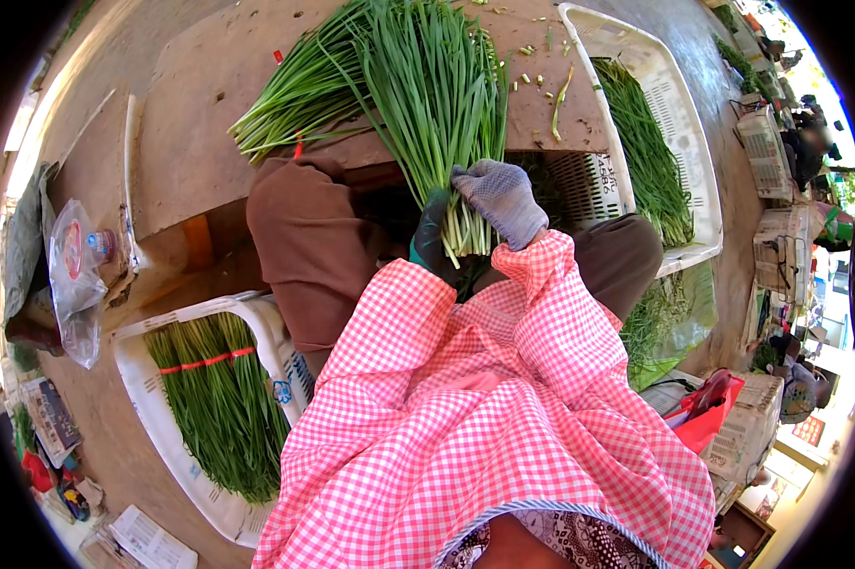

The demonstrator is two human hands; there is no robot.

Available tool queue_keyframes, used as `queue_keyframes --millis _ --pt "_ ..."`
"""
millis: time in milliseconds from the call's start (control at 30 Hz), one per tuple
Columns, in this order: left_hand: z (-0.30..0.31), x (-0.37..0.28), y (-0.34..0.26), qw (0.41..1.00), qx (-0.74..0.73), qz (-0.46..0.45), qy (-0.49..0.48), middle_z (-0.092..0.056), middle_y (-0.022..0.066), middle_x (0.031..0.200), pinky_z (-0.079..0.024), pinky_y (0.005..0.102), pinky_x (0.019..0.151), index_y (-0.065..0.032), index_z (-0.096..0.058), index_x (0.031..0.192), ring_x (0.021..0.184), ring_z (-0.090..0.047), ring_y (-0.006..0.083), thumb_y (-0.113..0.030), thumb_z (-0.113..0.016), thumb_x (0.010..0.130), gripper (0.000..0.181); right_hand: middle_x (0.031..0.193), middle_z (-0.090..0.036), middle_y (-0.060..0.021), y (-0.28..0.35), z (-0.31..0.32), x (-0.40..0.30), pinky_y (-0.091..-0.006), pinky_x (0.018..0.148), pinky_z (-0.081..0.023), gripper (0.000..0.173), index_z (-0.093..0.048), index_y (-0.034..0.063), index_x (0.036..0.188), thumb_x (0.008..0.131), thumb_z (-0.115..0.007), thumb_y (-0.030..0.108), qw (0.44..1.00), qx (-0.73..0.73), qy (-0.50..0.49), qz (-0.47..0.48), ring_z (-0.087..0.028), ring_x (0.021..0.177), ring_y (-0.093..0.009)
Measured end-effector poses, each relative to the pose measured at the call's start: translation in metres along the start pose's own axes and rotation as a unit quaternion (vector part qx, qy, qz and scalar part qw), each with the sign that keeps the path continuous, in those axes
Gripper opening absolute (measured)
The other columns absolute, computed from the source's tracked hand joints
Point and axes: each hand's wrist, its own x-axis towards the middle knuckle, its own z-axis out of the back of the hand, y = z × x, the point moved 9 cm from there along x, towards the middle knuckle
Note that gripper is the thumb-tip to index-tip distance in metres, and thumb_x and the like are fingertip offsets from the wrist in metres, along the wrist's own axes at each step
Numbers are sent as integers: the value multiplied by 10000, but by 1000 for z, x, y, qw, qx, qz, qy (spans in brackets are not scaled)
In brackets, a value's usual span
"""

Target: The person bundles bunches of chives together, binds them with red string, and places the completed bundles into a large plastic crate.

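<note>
My left hand [433, 231], in a dark green coated glove, is closed around the pale stem ends of a large bunch of garlic chives [427, 92]. My right hand [502, 198], in a grey knit glove, rests against the same stems from the other side; whether its fingers grip them is hidden. The long green leaves fan out away from me over the edge of a brown board table [207, 121]. A second pile of chives [292, 99] lies on the table to the left, with its pale ends towards me.
A white plastic crate [708, 178] of chives stands at the right. Another white crate [143, 391] at the lower left holds chives tied with red bands. Cut stem bits [527, 78] are strewn over the table. A clear plastic bag [79, 291] hangs at the left.
</note>
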Motion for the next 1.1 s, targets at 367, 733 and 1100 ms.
queue_keyframes --millis 367,733,1100 --pt "17 7 -1 999 20 33 29 -554 108 1143 -409 474 947 -78 -481 1205 1070 -523 282 -363 -545 858 454 544 -577 -61 24 13 -20 -240 502 -440 255 -651 3 751 776 -685 255 966 253 -41 2 -539 516 -80" --pt "22 7 -19 973 221 -24 -66 -620 95 1015 -490 384 849 -24 -555 1120 919 -612 218 -240 -634 820 378 712 -640 -48 -30 126 -40 -170 458 -392 211 -659 -2 928 783 -660 151 865 464 -190 -37 -539 545 -49" --pt "4 -13 -13 993 77 69 -47 -622 110 872 -519 452 773 -27 -568 928 827 -613 261 -169 -570 758 221 823 -657 -113 13 6 -50 -297 656 -502 213 -694 114 907 764 -636 262 993 90 74 12 -639 729 -242"
